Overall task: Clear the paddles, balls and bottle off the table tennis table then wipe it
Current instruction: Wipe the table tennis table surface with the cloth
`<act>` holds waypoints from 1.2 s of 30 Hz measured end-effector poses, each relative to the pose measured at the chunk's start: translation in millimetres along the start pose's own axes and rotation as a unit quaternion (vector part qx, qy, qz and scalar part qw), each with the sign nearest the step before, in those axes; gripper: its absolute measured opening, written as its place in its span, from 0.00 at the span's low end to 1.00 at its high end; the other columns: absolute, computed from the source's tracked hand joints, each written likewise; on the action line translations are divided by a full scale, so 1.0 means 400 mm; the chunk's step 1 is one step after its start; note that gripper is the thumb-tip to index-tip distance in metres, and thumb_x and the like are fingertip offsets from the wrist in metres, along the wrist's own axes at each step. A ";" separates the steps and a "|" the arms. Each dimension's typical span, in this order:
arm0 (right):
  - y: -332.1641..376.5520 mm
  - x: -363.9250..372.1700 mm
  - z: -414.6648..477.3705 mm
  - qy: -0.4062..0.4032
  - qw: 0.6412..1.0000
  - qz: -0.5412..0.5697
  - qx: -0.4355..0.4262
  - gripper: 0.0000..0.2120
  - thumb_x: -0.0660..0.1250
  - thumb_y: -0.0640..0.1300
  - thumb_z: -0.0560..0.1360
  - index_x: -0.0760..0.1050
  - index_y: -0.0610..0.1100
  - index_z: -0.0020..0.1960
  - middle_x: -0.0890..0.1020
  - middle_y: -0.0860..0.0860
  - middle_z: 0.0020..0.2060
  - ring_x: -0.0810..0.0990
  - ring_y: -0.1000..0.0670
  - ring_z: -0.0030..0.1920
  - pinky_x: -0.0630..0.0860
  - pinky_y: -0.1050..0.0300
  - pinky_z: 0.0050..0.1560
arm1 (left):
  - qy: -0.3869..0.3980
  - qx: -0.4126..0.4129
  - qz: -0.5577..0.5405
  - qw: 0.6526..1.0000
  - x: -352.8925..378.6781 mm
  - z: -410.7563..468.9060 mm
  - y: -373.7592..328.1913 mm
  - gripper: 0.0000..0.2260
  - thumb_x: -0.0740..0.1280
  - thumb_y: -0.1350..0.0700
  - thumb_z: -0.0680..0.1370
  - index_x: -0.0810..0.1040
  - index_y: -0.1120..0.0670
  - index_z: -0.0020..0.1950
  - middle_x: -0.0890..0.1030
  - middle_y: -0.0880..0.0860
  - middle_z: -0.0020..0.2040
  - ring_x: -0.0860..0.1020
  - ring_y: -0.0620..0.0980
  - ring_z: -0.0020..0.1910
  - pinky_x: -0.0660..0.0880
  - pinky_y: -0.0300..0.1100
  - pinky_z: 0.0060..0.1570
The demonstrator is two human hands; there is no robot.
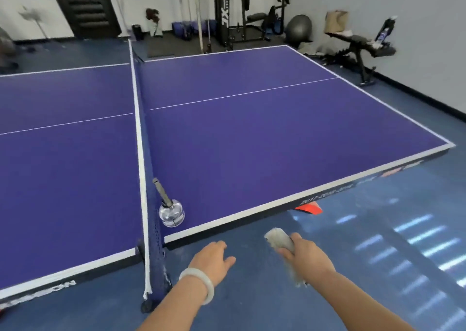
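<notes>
we stand at the near side of the table (252,134), level with the net (141,154). the bottle (171,213), clear with a dark neck, sits on the right half, just beside the net and close to the near edge; whether it stands or lies we cannot tell. no paddles or balls show on the part of the top in view. our left hand (214,258), a pale bangle (210,290) at the wrist, hangs below the edge with fingers loose and apart, holding nothing. our right hand (306,253) is clamped round a grey cloth (278,238), one end trailing below the fist. further right, a red shape (309,208) peeks from under the edge; we cannot say what it is. the danger, as we judge it: wiping begins with the bottle in place, and a sweep of the cloth sends it over the near edge to the floor. a hasty left-hand grab could do the same, or shove it into the net. the trailing end could also snag on the net.
</notes>
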State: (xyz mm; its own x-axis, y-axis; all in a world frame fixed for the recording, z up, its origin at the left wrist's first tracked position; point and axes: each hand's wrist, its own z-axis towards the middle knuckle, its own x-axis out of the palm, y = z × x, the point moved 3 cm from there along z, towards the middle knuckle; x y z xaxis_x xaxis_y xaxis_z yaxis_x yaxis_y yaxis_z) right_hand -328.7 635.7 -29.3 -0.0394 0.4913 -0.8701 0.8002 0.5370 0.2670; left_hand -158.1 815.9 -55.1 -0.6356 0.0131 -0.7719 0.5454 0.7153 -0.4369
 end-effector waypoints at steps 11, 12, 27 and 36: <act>0.304 0.003 0.293 0.059 0.978 -0.081 -0.182 0.16 0.55 0.61 0.81 0.64 0.48 0.55 0.78 0.53 0.43 0.79 0.50 0.42 0.70 0.57 0.37 | -0.244 -0.271 -0.146 0.920 -0.125 0.038 0.165 0.28 0.62 0.43 0.81 0.58 0.58 0.73 0.64 0.54 0.69 0.68 0.51 0.68 0.67 0.39 0.65; 0.328 0.000 0.313 0.058 0.977 -0.084 -0.187 0.16 0.55 0.61 0.81 0.63 0.48 0.54 0.77 0.54 0.41 0.78 0.51 0.40 0.70 0.57 0.35 | -0.263 -0.281 -0.158 0.910 -0.137 0.052 0.177 0.30 0.62 0.43 0.80 0.57 0.59 0.73 0.64 0.54 0.70 0.68 0.51 0.69 0.66 0.38 0.65; 0.463 -0.040 0.508 0.068 0.961 -0.143 -0.226 0.16 0.53 0.61 0.81 0.64 0.48 0.53 0.75 0.54 0.39 0.77 0.52 0.36 0.70 0.58 0.31 | -0.358 -0.253 -0.393 0.808 -0.210 0.294 0.212 0.16 0.72 0.47 0.74 0.73 0.49 0.58 0.70 0.47 0.59 0.69 0.50 0.61 0.69 0.46 0.62; 0.423 -0.088 0.546 0.053 0.960 -0.162 -0.222 0.16 0.53 0.61 0.82 0.64 0.47 0.55 0.77 0.53 0.41 0.78 0.51 0.38 0.73 0.59 0.35 | -0.349 -0.226 -0.452 0.789 -0.234 0.357 0.160 0.05 0.67 0.56 0.77 0.75 0.46 0.47 0.77 0.53 0.52 0.77 0.57 0.53 0.74 0.58 0.57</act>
State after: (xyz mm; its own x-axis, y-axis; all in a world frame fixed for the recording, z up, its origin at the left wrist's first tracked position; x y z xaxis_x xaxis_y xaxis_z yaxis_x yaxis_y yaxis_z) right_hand -61.4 559.5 -43.8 -0.3234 0.3034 -0.8963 0.4019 0.9016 0.1601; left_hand 14.5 760.8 -76.8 -0.1120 -0.9203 -0.3747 -0.3089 0.3907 -0.8671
